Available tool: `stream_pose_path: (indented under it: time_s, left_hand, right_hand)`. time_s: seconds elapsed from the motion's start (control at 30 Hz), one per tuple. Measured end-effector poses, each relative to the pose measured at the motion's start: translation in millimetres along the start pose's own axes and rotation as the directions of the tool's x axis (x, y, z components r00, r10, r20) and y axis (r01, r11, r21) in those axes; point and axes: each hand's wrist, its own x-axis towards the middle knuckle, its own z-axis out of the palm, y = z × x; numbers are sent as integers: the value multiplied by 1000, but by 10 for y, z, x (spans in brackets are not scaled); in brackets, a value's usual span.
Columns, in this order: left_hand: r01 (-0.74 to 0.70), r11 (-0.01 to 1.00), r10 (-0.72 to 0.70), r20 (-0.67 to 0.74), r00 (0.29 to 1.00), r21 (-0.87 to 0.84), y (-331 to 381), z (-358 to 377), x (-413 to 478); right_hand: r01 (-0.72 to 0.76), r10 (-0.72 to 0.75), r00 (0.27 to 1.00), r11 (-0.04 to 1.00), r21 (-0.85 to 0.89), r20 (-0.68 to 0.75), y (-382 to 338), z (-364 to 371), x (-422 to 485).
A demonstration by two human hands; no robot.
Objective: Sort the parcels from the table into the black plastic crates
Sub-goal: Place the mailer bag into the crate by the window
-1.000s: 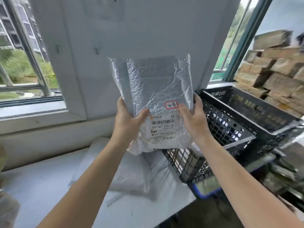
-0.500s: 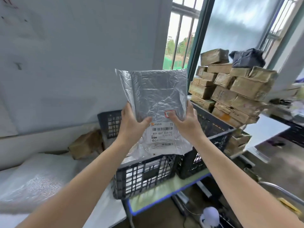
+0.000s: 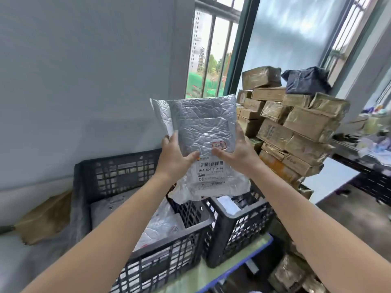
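Grey wall [image 3: 84, 70] and a barred window [image 3: 211, 49] fill the background on my feed. Up front, the silver parcel [image 3: 203, 127] is held upright in the air above the right side of the big black crate [image 3: 118, 172], clear of its rim. The left hand [image 3: 175, 157] and right hand [image 3: 239, 153] each clamp one side edge of it, thumbs on the front and fingers behind. Between the thumbs I can see a white barcode label [image 3: 210, 172], with a red stamp [image 3: 220, 145] just above it.

Inside the big crate lies another crinkled silver packet [image 3: 160, 225]. A second black crate [image 3: 239, 227] stands touching the big one on its right, with something white in it. Both crates sit on a green table [image 3: 211, 273]. Beyond them to the right, brown boxes [image 3: 296, 127] are stacked high with a dark bag [image 3: 306, 80] on top. Left of the big crate lies a piece of brown paper [image 3: 46, 216].
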Motion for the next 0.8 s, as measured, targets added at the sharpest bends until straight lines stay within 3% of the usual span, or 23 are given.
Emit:
stream_pose_path:
  time_s: [0.1,0.23,0.37,0.63,0.8]
  left_hand:
    - [-6,996,-3,102,995,87,15,327,352]
    - [-7,980,-34,202,979,199,-7,732,719]
    - [20,950,-123,316,941,311,-96,1167,913]
    - [264,862,-441,383,812,433,-372,2098,1161]
    - [459,761,-624,325,711,459,-608,2451,1192]
  right_hand:
    - [-39,42,995,998,-41,88,291,-96,401]
    - [-157,204,955,963,-218,214,747,-176,826]
    - [-156,261,901,940,-304,347,1208,-167,1145]
    - [14,239,742,929,-370,627,2131,195,1670]
    - [108,171,637,946,-307,752,2535,695,1815]
